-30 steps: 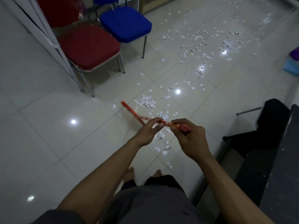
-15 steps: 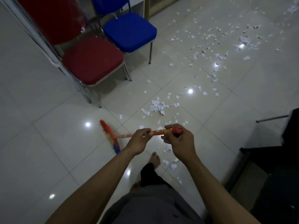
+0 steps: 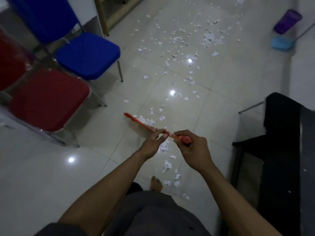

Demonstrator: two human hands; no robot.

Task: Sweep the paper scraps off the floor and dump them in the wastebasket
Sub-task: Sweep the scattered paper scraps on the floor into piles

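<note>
White paper scraps [image 3: 177, 53] lie scattered over the pale tiled floor [image 3: 51, 176], from the far middle down to my bare foot [image 3: 156, 183]. An orange broom [image 3: 139, 122] points away from me and to the left, its head on the floor beside a small clump of scraps [image 3: 147, 120]. My right hand [image 3: 192, 149] is closed around the top end of the broom's handle. My left hand [image 3: 153, 143] pinches the handle lower down with thumb and fingertips. A purple wastebasket [image 3: 287, 21] stands at the far right.
A red chair [image 3: 47, 99] and a blue chair [image 3: 88, 55] stand at the left. A blue dustpan [image 3: 281, 43] with a long handle rests by the wastebasket. Dark furniture [image 3: 286, 142] fills the right side. A wooden frame [image 3: 105, 14] stands at the back.
The broom head swung left and then back to the right, toward the scrap clump. My view shifted, bringing the wastebasket and dustpan into sight. Both hands kept hold of the handle.
</note>
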